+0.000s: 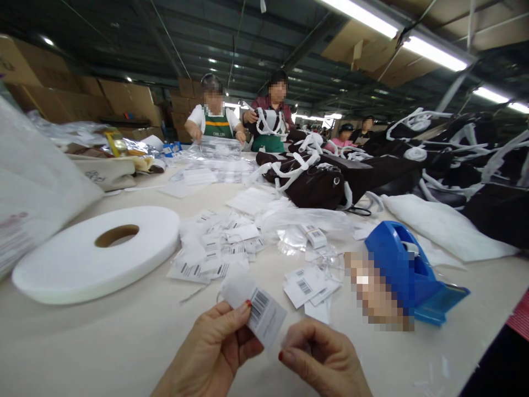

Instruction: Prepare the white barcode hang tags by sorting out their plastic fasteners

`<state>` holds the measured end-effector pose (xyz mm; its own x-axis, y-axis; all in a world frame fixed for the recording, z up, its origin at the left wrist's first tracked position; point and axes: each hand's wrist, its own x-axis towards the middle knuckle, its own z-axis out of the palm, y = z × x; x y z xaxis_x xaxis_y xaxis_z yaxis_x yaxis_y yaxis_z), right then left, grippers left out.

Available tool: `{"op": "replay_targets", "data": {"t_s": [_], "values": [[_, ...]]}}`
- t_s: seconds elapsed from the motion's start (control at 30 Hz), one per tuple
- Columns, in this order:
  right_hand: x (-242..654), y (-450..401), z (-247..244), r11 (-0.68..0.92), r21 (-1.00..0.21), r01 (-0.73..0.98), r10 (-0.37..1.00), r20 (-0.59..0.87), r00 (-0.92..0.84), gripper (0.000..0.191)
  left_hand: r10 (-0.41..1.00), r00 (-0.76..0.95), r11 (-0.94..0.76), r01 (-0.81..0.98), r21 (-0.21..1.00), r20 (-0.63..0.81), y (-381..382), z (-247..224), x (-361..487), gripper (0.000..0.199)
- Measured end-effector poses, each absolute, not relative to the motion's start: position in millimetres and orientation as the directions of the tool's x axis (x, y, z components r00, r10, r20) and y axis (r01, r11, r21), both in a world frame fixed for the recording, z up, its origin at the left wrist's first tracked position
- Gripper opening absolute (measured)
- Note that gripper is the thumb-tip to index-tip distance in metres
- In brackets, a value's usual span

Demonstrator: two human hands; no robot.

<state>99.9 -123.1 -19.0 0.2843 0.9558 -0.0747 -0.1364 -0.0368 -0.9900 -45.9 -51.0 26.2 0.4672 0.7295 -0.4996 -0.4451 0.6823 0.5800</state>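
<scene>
A white tag with a printed barcode [264, 318] is pinched between the thumb and fingers of my left hand [225, 342], near the bottom middle. Just right of the tag's lower corner, my right hand [324, 355] has its thumb and fingers drawn together; what they hold, if anything, is too small to tell. Beyond my right hand lies a small stack of barcode tags [308, 286]. A larger loose pile of tags [212, 251] spreads out past my left hand. A banded bundle of tags [314, 236] rests on clear plastic.
A big white roll [78, 270] lies flat at the left. At the right stands a blue tape dispenser [397, 270], beside a pixelated patch. Black bags with white wrapped straps [322, 184] are heaped behind. Two people in green aprons work across the table [413, 366].
</scene>
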Motion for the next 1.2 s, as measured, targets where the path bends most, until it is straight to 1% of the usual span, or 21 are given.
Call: {"op": "replay_targets", "data": {"t_s": [0.1, 0.17, 0.3, 0.37, 0.57, 0.87, 1.03, 1.2], "values": [[100.0, -122.6, -15.2, -0.033, -0.991, -0.129, 0.953, -0.07, 0.295, 0.025, 0.753, 0.428, 0.658, -0.459, 0.597, -0.5, -49.6, 31.8, -47.5, 0.009], [100.1, -122.6, -15.0, -0.025, -0.994, -0.11, 0.951, -0.058, 0.303, 0.024, 0.791, 0.379, 0.612, -0.467, 0.638, -0.48, -49.1, 36.3, -49.3, 0.011], [99.7, -122.6, -21.2, -0.011, -0.996, -0.09, 0.958, -0.037, 0.286, 0.023, 0.862, 0.359, 0.493, -0.434, 0.754, -0.357, -50.5, 40.7, -51.4, 0.011], [99.1, -122.4, -24.4, 0.001, -0.996, -0.09, 0.96, -0.024, 0.278, 0.023, 0.88, 0.354, 0.453, -0.428, 0.782, -0.316, -52.4, 39.7, -50.0, 0.013], [96.4, -122.2, -21.7, 0.018, -0.995, -0.099, 0.963, -0.01, 0.27, 0.024, 0.912, 0.297, 0.393, -0.435, 0.81, -0.283, -55.5, 33.3, -42.9, 0.017], [96.3, -122.0, -19.6, 0.011, -0.997, -0.077, 0.962, -0.01, 0.274, 0.024, 0.948, 0.227, 0.292, -0.33, 0.898, -0.225, -57.5, 25.0, -43.6, 0.014], [95.9, -121.4, -17.3, -0.027, -0.99, -0.14, 0.964, -0.063, 0.259, 0.024, 0.952, 0.218, 0.28, -0.34, 0.898, -0.214, -57.3, 28.2, -41.6, 0.018], [95.6, -121.2, -17.3, -0.05, -0.982, -0.18, 0.963, -0.095, 0.252, 0.026, 0.956, 0.236, 0.251, -0.337, 0.908, -0.177, -58.2, 30.2, -41.4, 0.013]]}}
